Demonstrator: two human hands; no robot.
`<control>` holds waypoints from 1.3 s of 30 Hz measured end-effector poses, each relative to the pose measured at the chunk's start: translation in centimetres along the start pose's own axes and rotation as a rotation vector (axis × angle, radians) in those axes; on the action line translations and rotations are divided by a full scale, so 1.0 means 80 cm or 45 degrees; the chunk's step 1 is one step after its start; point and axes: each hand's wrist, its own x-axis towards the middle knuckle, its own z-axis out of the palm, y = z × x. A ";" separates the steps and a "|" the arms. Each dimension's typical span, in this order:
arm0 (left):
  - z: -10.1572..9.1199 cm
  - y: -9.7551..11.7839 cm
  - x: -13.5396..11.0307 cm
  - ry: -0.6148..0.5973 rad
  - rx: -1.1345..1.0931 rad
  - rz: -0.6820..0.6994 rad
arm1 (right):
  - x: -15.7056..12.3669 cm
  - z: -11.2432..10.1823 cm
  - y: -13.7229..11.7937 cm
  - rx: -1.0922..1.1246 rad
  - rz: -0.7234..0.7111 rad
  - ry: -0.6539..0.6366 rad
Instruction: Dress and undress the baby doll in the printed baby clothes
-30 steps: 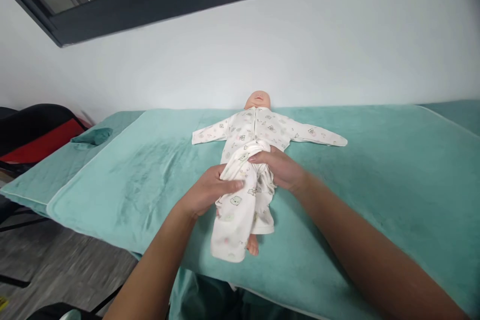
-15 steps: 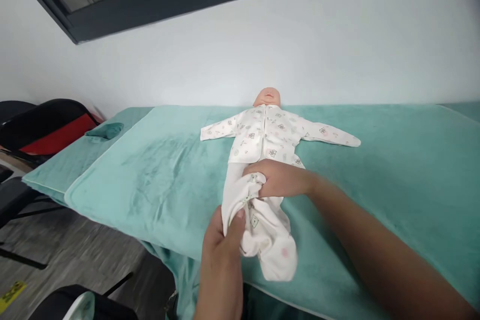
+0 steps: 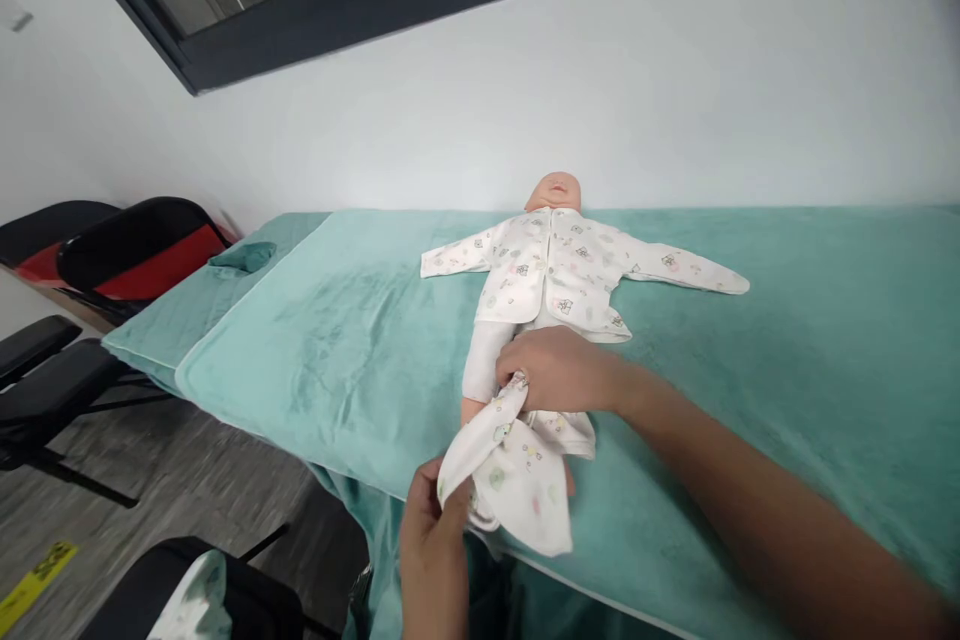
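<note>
A baby doll (image 3: 553, 191) lies on its back in a white printed jacket (image 3: 525, 280) with both sleeves spread wide. White baby pants (image 3: 529, 485) with a small coloured print are bunched around its lower legs. My left hand (image 3: 439, 510) is closed, pinching the pants at their lower left edge. Across the doll's legs, my right hand (image 3: 555, 368) grips the pants higher up, by the waist end. A white under-layer (image 3: 486, 360) covers the doll's upper leg, with bare leg just below it. The feet are mostly hidden by the cloth.
The doll rests on a green bed cover (image 3: 337, 340) against a white wall (image 3: 487, 120). A dark window frame (image 3: 337, 10) is above. Black and red chairs (image 3: 150, 255) stand at the left, and a black seat (image 3: 202, 590) holding printed cloth is at lower left.
The pants have slid down the doll's legs, baring the white under-layer and some lower leg. My left hand has shifted slightly toward me with the cloth. The view has swung slightly left.
</note>
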 end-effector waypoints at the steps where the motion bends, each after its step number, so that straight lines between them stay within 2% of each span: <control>1: -0.001 0.004 0.003 -0.013 0.109 0.041 | 0.001 0.002 0.001 -0.035 -0.020 0.017; 4: -0.001 0.017 0.007 -0.061 0.301 0.085 | 0.003 0.004 0.004 -0.111 -0.111 0.050; 9: -0.003 0.028 0.015 -0.178 0.356 0.128 | 0.003 0.002 0.005 -0.063 -0.168 0.047; 15: 0.003 0.033 0.028 -0.302 0.124 0.112 | 0.003 -0.002 0.009 0.052 -0.145 0.069; 20: 0.012 0.031 0.062 -0.282 0.138 0.386 | 0.000 -0.015 0.011 0.267 -0.097 0.010; 25: 0.022 0.041 0.108 -0.235 0.226 0.566 | -0.007 -0.023 0.000 0.284 -0.037 0.032; 28: 0.032 0.054 0.134 -0.269 0.274 0.713 | -0.005 -0.018 -0.002 0.239 0.031 0.057; 32: 0.055 0.076 0.172 -0.391 0.342 0.822 | -0.001 -0.008 0.004 0.224 0.130 0.088; 36: 0.090 0.094 0.205 -0.463 0.366 0.864 | -0.001 -0.008 0.005 0.257 0.094 0.065; 39: 0.109 0.094 0.216 -0.480 0.324 0.836 | -0.001 -0.009 0.003 0.240 0.053 0.009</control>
